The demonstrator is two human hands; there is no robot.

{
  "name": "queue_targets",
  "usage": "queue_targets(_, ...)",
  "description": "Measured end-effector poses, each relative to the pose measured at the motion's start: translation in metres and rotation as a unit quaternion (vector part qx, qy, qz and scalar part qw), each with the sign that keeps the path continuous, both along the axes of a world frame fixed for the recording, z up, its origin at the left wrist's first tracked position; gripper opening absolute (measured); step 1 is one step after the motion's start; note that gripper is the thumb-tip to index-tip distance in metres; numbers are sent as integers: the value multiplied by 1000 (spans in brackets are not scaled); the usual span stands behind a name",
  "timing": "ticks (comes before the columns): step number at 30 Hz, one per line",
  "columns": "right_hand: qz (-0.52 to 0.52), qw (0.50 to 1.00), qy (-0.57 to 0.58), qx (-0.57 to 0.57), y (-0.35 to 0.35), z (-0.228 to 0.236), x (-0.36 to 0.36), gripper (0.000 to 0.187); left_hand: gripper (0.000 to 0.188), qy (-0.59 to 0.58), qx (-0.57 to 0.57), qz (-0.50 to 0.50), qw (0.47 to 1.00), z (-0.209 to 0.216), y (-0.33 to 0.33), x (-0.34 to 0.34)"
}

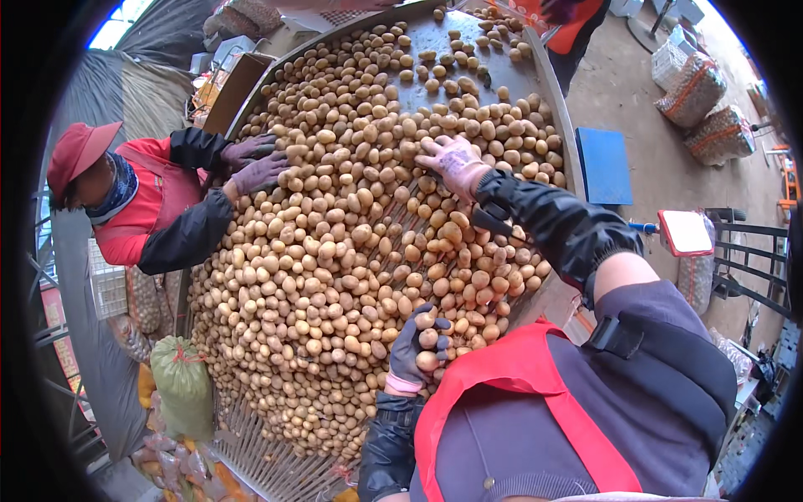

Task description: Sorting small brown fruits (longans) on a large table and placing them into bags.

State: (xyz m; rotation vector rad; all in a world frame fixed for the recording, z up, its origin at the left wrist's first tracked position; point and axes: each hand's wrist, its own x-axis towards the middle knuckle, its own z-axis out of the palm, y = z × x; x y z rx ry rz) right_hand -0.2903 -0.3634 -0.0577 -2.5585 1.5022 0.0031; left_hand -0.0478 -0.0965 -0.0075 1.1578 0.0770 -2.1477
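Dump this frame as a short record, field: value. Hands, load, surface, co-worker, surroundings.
left hand: left hand, gloved, palm up, fingers curled around a few potatoes
right hand: right hand, gloved, on the potato pile; firm grip unclear
surface: slatted table, mostly covered; smooth metal panel at far end
co-worker: at picture left, both gloved hands on the pile
surroundings: green sack lower left; blue board right of table

The right hand (458, 163) reaches forward, palm down; the left hand (406, 353) cups upward.
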Motion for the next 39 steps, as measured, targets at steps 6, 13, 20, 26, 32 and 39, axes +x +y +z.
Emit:
queue_targets(6,-207,946,-248,31,-55,-31,-20,41,38,67,-16,-21,997,9,1,-17)
queue_targets(13,-296,609,-663,318,32,11,-50,31,35,153,-25,64,986,-36,31,-5)
queue_targets(20,-149,360,-818,422,103,-3,-58,71,35,141,-8,61,988,-39,21,-9)
queue_targets(26,-200,376,-815,393,124,3,-67,83,33,102,8,38,994,-35,13,-17)
queue_targets(32,-225,245,-836,437,131,-9,-73,44,34,58,24,25,998,-27,2,-28)
queue_targets(39,-265,321,-810,414,136,-8,-67,28,35,53,20,28,998,-20,-3,-34)
